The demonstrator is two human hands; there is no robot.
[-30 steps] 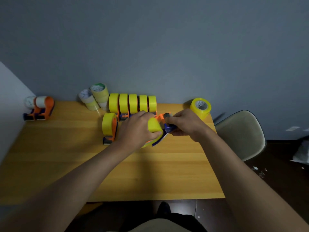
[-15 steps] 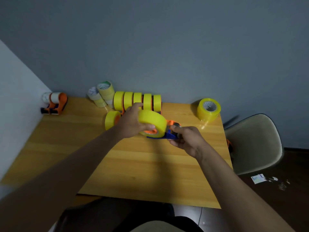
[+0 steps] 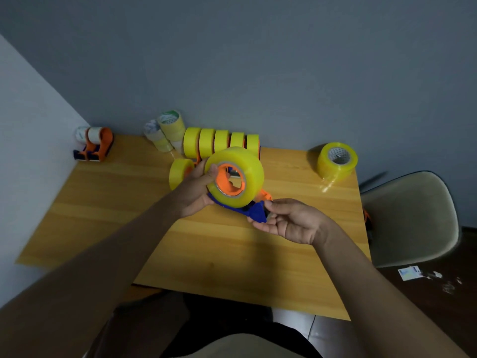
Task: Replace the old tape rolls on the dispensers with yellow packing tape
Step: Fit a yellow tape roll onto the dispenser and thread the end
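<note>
Holding glossy translucent yellow packing tape roll [image 3: 236, 177] w/ left hand [image 3: 196, 192], thumb curling over rim by orange hub, lifted above wooden table [image 3: 232, 254]. Pinching blue plastic dispenser end [image 3: 258, 213] w/ right hand [image 3: 291, 220] just below-right of roll, fingers curling round it.

Wooden table [image 3: 108, 202] — tape rolls [image 3: 336, 160], dispensers [image 3: 94, 146]

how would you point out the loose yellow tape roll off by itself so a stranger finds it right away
Start at the wooden table and go to its far right corner, by the wall and just beyond the pale chair. The lone yellow tape roll lies flat there with its core facing up. Unlike the row of yellow rolls standing on edge at the far middle, it sits apart on no dispenser.
</note>
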